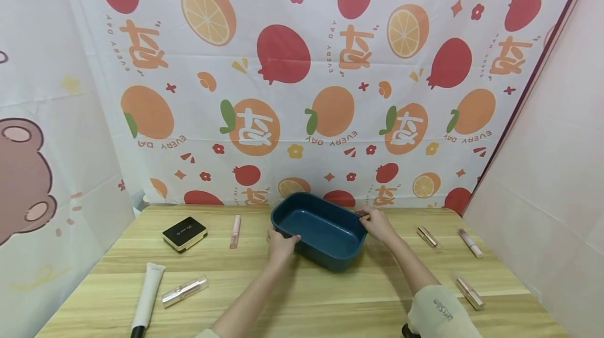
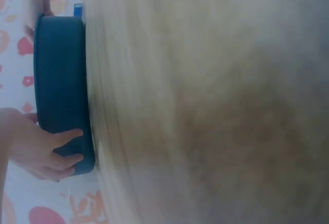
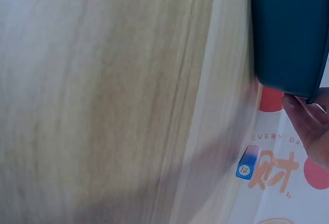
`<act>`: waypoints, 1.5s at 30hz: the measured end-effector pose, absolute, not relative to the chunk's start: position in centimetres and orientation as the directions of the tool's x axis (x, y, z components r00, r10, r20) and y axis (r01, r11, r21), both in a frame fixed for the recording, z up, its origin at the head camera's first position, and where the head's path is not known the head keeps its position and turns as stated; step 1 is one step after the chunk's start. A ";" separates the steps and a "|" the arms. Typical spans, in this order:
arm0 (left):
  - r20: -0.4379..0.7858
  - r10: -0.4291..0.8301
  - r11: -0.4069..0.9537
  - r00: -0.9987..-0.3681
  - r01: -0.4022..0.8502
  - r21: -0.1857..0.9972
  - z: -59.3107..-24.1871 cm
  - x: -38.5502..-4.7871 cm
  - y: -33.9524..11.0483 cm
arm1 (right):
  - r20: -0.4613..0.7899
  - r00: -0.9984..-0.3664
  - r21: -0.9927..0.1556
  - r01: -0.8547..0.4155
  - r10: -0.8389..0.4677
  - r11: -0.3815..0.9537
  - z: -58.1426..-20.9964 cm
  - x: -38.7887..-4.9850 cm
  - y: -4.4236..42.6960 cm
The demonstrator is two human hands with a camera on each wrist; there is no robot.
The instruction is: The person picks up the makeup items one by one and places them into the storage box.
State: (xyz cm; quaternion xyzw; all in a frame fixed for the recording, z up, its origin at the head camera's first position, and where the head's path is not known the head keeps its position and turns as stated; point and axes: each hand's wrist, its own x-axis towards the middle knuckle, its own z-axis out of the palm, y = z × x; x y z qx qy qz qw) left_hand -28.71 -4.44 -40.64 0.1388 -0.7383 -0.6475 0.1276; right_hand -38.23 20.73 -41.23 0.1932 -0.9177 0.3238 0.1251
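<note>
Near the back of the table, a dark teal rectangular bin (image 1: 325, 228) with rounded corners stands at an angle, its inside bare. My left hand (image 1: 281, 248) grips its left end, the thumb at the rim; in the left wrist view the fingers of the left hand (image 2: 43, 149) spread along the outer wall of the bin (image 2: 61, 75). My right hand (image 1: 377, 224) holds the rim at the right end. From the right wrist, the right hand (image 3: 313, 126) shows with fingertips against the end of the bin (image 3: 290, 34). Whether the base touches the table cannot be told.
On the left lie a black compact (image 1: 185, 233), a pink lip gloss tube (image 1: 235, 231), a white squeeze tube (image 1: 149, 296) and a silvery lipstick (image 1: 184, 291). Right of the bin lie a gold lipstick (image 1: 428, 237), a lip gloss (image 1: 470, 242) and another lipstick (image 1: 468, 292). A printed curtain (image 1: 302, 118) hangs behind.
</note>
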 end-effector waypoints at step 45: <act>-0.157 -0.250 -0.223 -0.955 -0.101 0.970 -40.8 -25.6 -0.8 | 0.255 -0.945 -0.575 -0.320 -0.206 0.753 -40.9 -36.1 20.7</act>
